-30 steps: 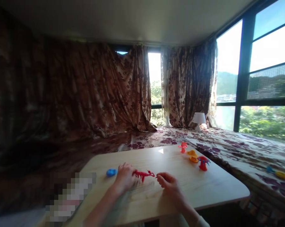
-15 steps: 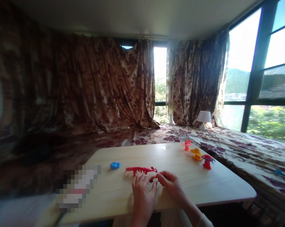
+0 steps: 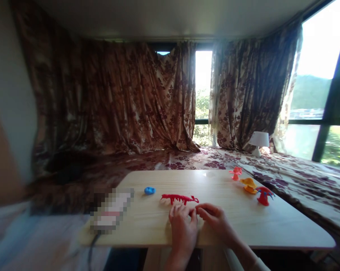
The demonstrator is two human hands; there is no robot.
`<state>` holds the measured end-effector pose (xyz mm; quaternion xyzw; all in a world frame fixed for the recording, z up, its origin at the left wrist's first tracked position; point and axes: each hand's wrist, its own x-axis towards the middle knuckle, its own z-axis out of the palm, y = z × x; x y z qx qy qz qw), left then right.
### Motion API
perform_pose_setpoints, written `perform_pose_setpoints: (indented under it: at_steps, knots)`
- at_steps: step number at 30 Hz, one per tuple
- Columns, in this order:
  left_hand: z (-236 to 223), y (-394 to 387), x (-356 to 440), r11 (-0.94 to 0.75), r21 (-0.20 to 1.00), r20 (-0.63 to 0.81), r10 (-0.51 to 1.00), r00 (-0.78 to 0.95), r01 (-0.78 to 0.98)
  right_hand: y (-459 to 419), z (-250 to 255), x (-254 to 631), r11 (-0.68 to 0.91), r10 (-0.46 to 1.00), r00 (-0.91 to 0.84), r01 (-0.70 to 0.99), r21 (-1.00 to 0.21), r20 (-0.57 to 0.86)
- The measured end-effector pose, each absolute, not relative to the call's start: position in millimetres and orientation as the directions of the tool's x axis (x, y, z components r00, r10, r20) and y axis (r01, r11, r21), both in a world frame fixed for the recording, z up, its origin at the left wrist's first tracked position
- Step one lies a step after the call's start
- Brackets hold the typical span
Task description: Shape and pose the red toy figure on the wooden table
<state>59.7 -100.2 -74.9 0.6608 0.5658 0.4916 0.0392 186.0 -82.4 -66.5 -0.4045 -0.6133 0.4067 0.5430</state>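
Observation:
My left hand (image 3: 183, 223) rests low over the table with its fingers bent and the thumb close to them. What lies between those fingertips is hidden. Touching or almost touching it, my right hand (image 3: 215, 218) pinches a tiny piece of red modelling clay, mostly covered by the fingers. Just beyond both hands lies a long red clay figure (image 3: 179, 198) with several thin strands along its lower side and a loop at its right end. A blue lump of clay (image 3: 149, 191) sits farther left.
Toward the table's right edge stand a pink clay figure (image 3: 236, 173), a yellow one (image 3: 248, 185) and a red one with blue strands (image 3: 264, 196). A blurred-out flat object with a cable lies at left on the pale table (image 3: 147, 229). Behind stands a white lamp (image 3: 259, 139).
The view has swung left, so everything sits farther right. My left hand's thumb has closed in toward its fingers. The hands remain together by the red figure.

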Motion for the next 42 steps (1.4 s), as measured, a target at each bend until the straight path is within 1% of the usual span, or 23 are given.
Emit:
perform_pose_setpoints:
  at_steps: [6,12,21,26,31,36,39,42]
  knots:
    - [-75.7,-106.7,57.5,-0.396,0.625,0.597,0.798,-0.085,0.673,-74.5,-73.1,193.5,0.3,0.954,0.026,0.013,-0.954,0.3]
    - [-74.2,-114.1,48.7,-0.412,0.636,0.593,0.802,-0.072,0.653,-73.9,-74.9,193.2,0.288,0.951,0.114,0.021,-0.957,0.289]
    - [-70.6,-117.4,52.1,-0.397,0.627,0.573,0.818,-0.052,0.671,-73.8,-74.1,191.2,0.285,0.953,0.091,0.051,-0.957,0.289]
    - [-68.5,-120.0,52.0,-0.394,0.612,0.574,0.817,-0.044,0.686,-78.4,-72.1,190.7,0.302,0.948,0.064,0.125,-0.945,0.312]
    - [-68.2,-120.8,54.1,-0.397,0.597,0.591,0.805,-0.047,0.697,-83.1,-69.9,190.1,0.304,0.946,0.033,0.238,-0.922,0.321]
    - [-69.1,-118.9,47.4,-0.405,0.589,0.622,0.78,-0.071,0.7,-79.0,-75.4,190.6,0.366,0.922,-0.023,0.372,-0.853,0.386]
    - [-69.7,-113.1,20.3,-0.387,0.598,0.639,0.759,-0.126,0.702,-75.7,-78.2,188.1,0.437,0.891,-0.11,0.473,-0.765,0.441]
    - [-71.3,-105.6,-19.8,-0.34,0.63,0.635,0.743,-0.212,0.698,-77.3,-74.6,184.4,0.499,0.86,-0.236,0.575,-0.648,0.453]
